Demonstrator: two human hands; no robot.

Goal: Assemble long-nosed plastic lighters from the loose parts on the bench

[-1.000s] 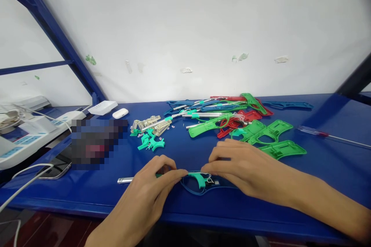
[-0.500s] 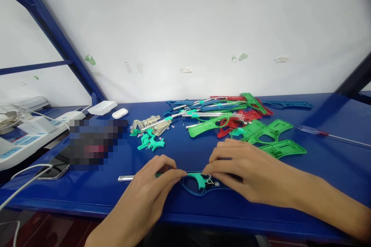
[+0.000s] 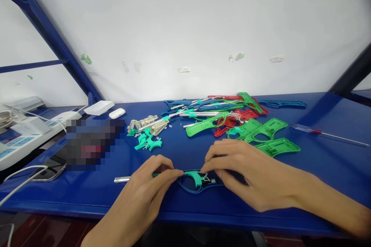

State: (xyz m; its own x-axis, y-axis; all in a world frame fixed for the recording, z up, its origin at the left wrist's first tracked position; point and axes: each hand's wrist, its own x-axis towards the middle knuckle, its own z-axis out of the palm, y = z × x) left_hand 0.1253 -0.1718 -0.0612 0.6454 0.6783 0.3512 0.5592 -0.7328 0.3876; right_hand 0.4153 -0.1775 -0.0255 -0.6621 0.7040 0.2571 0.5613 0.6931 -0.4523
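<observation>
A blue plastic toy-gun shell half (image 3: 188, 191) lies near the table's front edge, its inner side up. Inside it sits a teal trigger (image 3: 197, 179), with thin white wires (image 3: 206, 178) and a small black part just right of it. My left hand (image 3: 150, 189) is closed around the barrel end, thumb and forefinger pinching by the trigger. A silver metal tube (image 3: 121, 180) sticks out to the left from under that hand. My right hand (image 3: 243, 166) is closed over the handle end, fingertips pressing beside the wires. The fingers hide most of the handle.
Behind my hands lie green shell halves (image 3: 275, 147), a pile of blue and red shells with silver tubes, loose teal triggers (image 3: 155, 144) and clear plastic parts (image 3: 156, 125). A screwdriver (image 3: 315, 131) is at right. A phone (image 3: 50, 168), white cable and power strip (image 3: 43, 131) are at left.
The whole view has shifted slightly, so things appear a little further left. Both hands keep their hold on the shell, with the right fingertips shifted only slightly.
</observation>
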